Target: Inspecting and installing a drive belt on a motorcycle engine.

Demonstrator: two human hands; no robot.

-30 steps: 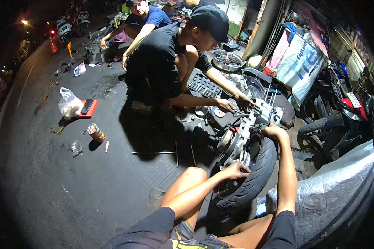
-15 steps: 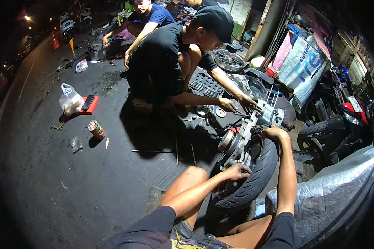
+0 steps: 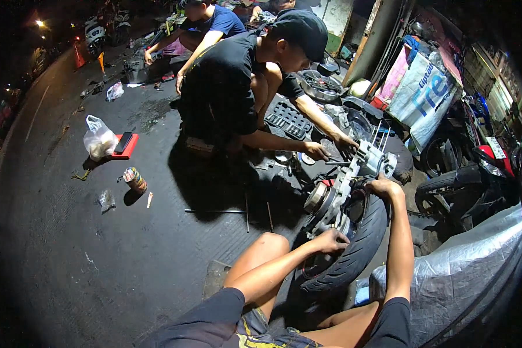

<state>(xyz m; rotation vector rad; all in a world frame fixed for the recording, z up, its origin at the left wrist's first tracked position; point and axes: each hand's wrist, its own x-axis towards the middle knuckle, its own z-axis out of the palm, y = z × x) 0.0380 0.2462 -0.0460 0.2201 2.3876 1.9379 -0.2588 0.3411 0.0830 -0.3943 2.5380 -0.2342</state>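
Note:
A black motorcycle tyre on its wheel (image 3: 365, 249) lies tilted before my knees, with a silver engine and swingarm assembly (image 3: 348, 180) attached on its left side. My left hand (image 3: 330, 240) is closed at the inside of the rim beside the lower casing; what its fingertips grip is hidden. My right hand (image 3: 384, 185) is closed on the engine casing just above the top of the tyre. A co-worker's left hand (image 3: 317, 151) holds a metal tool against the assembly, and their other hand (image 3: 346, 142) rests at the casing.
A crouching co-worker (image 3: 226, 87) faces the assembly; others work behind. Socket case (image 3: 284, 122), wheel (image 3: 319, 84), plastic bag (image 3: 98, 139), phone on a red box (image 3: 124, 148), can (image 3: 134, 181) and rods (image 3: 214, 210) lie around. A motorbike (image 3: 464, 185) and silver tarp (image 3: 458, 267) are at right.
The co-worker in blue has lowered their head, and more of the person behind shows. The view has shifted slightly. My hands stay in the same places on the wheel assembly.

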